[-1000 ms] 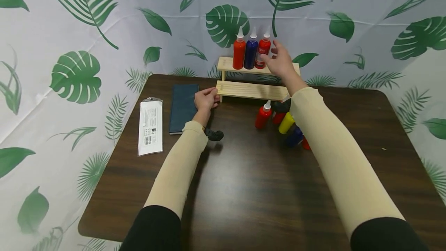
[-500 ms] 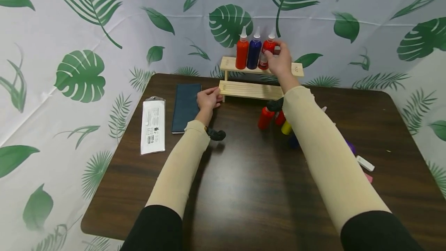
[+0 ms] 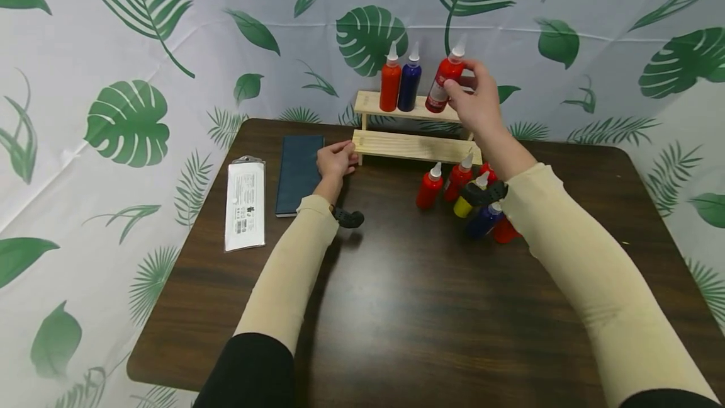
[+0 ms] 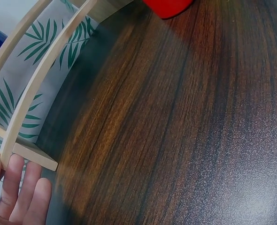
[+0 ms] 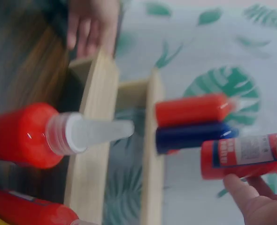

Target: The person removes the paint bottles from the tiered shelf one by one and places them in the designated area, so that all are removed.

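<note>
My right hand point(image 3: 478, 98) grips a red squeeze bottle point(image 3: 443, 88) with a white nozzle, tilted over the top tier of a small two-tier wooden rack point(image 3: 416, 147). In the right wrist view, the thumb and fingers wrap the labelled bottle point(image 5: 242, 157) near its nozzle end. Upright on that tier, to the left, stand an orange-red bottle point(image 3: 389, 88) and a dark blue bottle point(image 3: 408, 89), side by side. My left hand point(image 3: 335, 160) pinches the left end of the rack's lower board; the left wrist view shows the thumb and fingers on either side of the board point(image 4: 33, 96).
In front of the rack's right half stand several more bottles, among them a red one point(image 3: 429, 189), a yellow one point(image 3: 462, 208) and a blue one point(image 3: 483, 223), under my right wrist. A dark notebook point(image 3: 300, 172) and a white package point(image 3: 245, 206) lie at the left.
My right hand has closed round the red bottle and moved it right, away from the blue one, now tilted. The left hand has stayed at the rack's end.
</note>
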